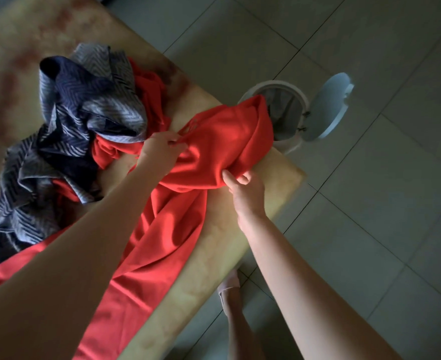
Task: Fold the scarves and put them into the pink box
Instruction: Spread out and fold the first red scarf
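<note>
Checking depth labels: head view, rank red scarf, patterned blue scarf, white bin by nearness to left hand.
1. red scarf, gripped by left hand.
2. patterned blue scarf, just left of it.
3. white bin, far right, on the floor.

A yellowish table (214,245) with reddish blotches runs from upper left to lower centre. 2 scarves lie on it: a crumpled blue-grey scarf (84,100) at left and a red scarf (157,255) trailing to the lower left.

free: far-left table (11,61) | blocked: blue scarf heap (84,100), red scarf (162,242), bin (279,85) beside edge
</note>
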A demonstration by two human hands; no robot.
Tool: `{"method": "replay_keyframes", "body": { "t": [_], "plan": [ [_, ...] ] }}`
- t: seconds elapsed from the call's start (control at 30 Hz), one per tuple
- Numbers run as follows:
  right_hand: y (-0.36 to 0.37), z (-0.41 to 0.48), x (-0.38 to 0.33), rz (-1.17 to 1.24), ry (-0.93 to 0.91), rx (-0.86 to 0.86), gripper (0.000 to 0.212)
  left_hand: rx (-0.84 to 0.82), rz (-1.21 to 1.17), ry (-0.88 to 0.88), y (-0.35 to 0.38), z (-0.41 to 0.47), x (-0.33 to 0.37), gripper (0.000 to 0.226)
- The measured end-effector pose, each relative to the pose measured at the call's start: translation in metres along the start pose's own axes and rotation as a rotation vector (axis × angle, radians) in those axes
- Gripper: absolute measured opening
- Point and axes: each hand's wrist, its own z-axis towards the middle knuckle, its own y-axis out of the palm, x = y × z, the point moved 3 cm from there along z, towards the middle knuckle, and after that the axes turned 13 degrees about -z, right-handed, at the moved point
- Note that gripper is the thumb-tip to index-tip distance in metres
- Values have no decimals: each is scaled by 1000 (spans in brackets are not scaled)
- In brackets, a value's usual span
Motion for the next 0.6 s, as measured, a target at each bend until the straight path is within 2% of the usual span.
{"method": "replay_keyframes", "body": {
  "t": [0.03,0.13,0.17,0.23,0.3,0.37,0.43,0.57,0.6],
  "plan": [
    [6,-2,-6,49,-6,11,13,28,-23,19,-3,0,3,26],
    [5,-8,-27,72,-110,138,40,116,-59,88,-12,1,19,27],
    [0,-12,-36,77,-156,197,40,148,-73,119,-15,1,26,27],
    [-14,-16,-48,126,-239,254,26,232,-113,182,-22,1,41,27],
    [-17,-14,-53,112,-265,167,15,319,-140,219,-29,2,52,28],
    [-10,-10,-46,72,-191,-20,9,378,-143,199,-34,5,57,29],
    [0,-10,-32,-10,-97,-120,15,378,-132,157,-34,9,53,31],
    [21,-17,-14,-310,-166,-109,21,319,-85,113,-29,8,39,31],
    [24,-19,-13,-349,-181,-135,16,312,-78,114,-28,7,36,30]
  ]
}}
